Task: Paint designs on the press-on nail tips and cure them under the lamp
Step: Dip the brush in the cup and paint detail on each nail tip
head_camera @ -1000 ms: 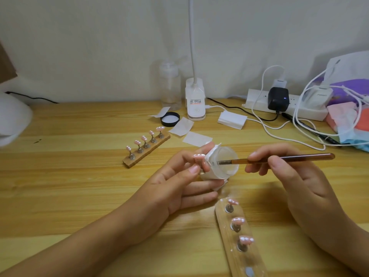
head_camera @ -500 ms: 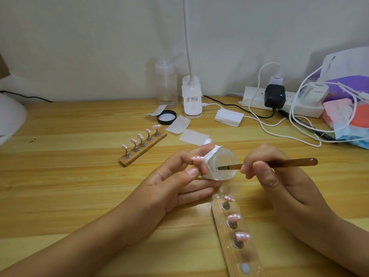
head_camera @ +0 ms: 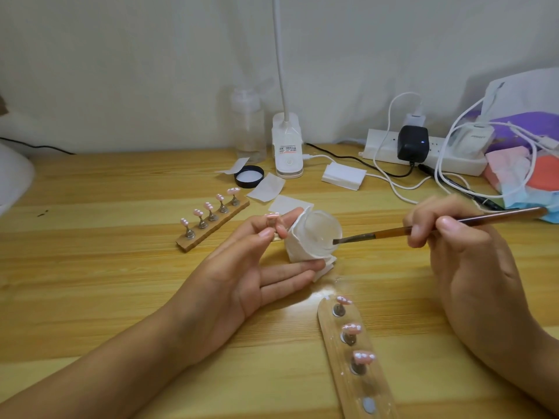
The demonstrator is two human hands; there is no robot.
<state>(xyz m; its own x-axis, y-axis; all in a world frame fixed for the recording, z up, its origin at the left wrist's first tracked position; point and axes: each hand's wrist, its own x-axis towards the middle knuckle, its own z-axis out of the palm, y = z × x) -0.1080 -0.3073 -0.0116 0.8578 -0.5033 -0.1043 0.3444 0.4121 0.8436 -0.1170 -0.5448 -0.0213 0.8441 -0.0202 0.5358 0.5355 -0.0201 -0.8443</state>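
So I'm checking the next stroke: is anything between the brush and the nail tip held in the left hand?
Yes. The tissue-wrapped jar, held in that left hand, sits between them: the brush in the right hand has its bristles at the jar's mouth, and the nail tip is pinched on the jar's other side.

Left hand (head_camera: 242, 276), right hand (head_camera: 472, 267) apparently bare.

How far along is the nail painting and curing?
Looks done: five white-dotted pink tips on the far wooden strip, three on the near wooden strip. In hand: left hand pinches one pink tip; right hand dips a thin brown brush into the tissue-wrapped clear jar. Left: painting that tip, filling the near strip's empty holders, curing.
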